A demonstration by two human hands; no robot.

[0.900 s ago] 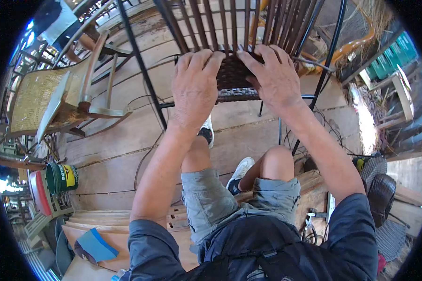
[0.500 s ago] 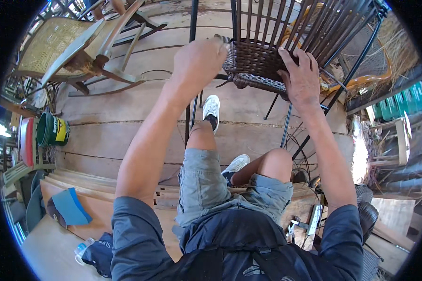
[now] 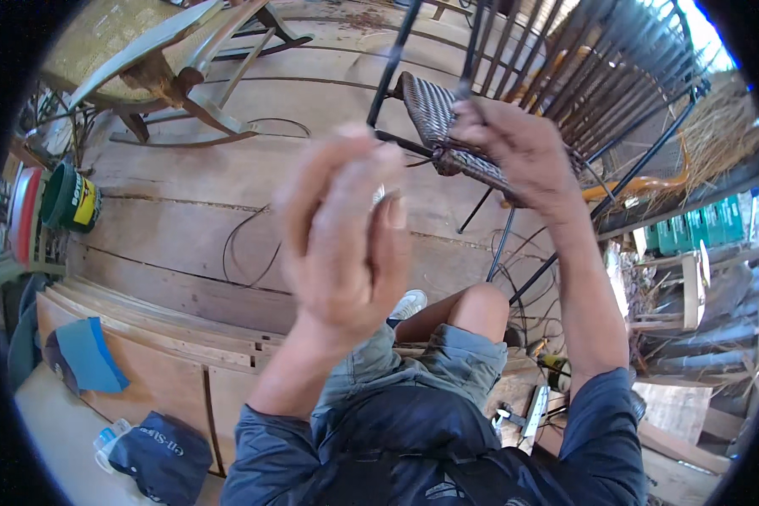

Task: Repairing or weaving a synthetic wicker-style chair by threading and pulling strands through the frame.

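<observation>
A chair with a dark frame stands ahead of me, its seat (image 3: 426,110) woven from dark and pale strands, with dark slats (image 3: 557,76) fanning up the back. At the seat's front, my right hand (image 3: 527,156) is closed in a pinch. Its blurred fingertips hide whatever they hold. My left hand (image 3: 341,232) is raised near the camera, in front of my leg and apart from the chair. Its fingers are curled but smeared by motion, so its grip and any strand in it cannot be made out.
A wooden rocking chair (image 3: 173,84) stands at the far left, with a green bucket (image 3: 72,198) nearer. Thin cords (image 3: 523,253) coil below the chair. Boards (image 3: 177,337), a blue sheet (image 3: 93,354) and a dark cloth bag (image 3: 164,455) lie at left; a caliper-like tool (image 3: 533,411) at right.
My left hand has come away from the seat's edge toward me. The right hand has shifted left from the back's base to the seat's front and closed. The view has turned slightly.
</observation>
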